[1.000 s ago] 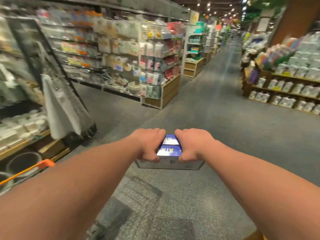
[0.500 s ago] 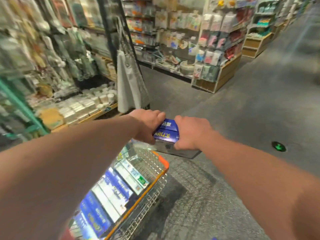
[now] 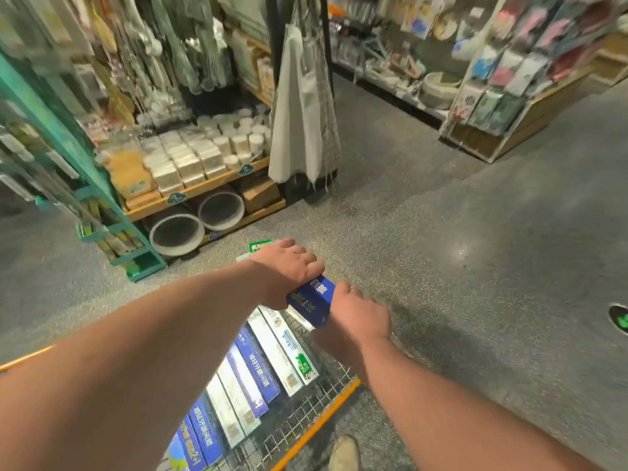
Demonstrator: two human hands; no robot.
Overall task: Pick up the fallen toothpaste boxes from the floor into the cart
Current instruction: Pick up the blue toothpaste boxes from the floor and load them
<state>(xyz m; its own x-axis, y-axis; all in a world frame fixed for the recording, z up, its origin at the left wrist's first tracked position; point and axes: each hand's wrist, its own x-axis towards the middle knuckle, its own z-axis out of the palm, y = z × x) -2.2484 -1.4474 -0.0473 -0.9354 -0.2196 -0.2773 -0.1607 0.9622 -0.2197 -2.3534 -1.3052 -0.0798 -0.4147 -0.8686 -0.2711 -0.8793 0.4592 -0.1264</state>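
Note:
Between my two hands I hold a small stack of toothpaste boxes (image 3: 311,300), blue on top with pale ones beneath. My left hand (image 3: 289,268) grips the stack's far end and my right hand (image 3: 356,316) grips its near end. The stack hangs tilted over the far end of the wire cart (image 3: 312,407), which has an orange rim. Several blue and white toothpaste boxes (image 3: 258,365) lie in a row inside the cart. A green and white box (image 3: 260,245) shows on the floor just past my left hand, mostly hidden by it.
A wooden shelf (image 3: 200,188) with white jars and round tubs stands to the left, beside a teal rack (image 3: 142,261). A grey cloth (image 3: 299,107) hangs on a stand ahead. Another display shelf (image 3: 506,130) is at the right. My shoe (image 3: 345,452) is by the cart.
My view swung down and left from the aisle to the cart. Both hands carried the stack of boxes over the cart and lowered it towards the boxes inside.

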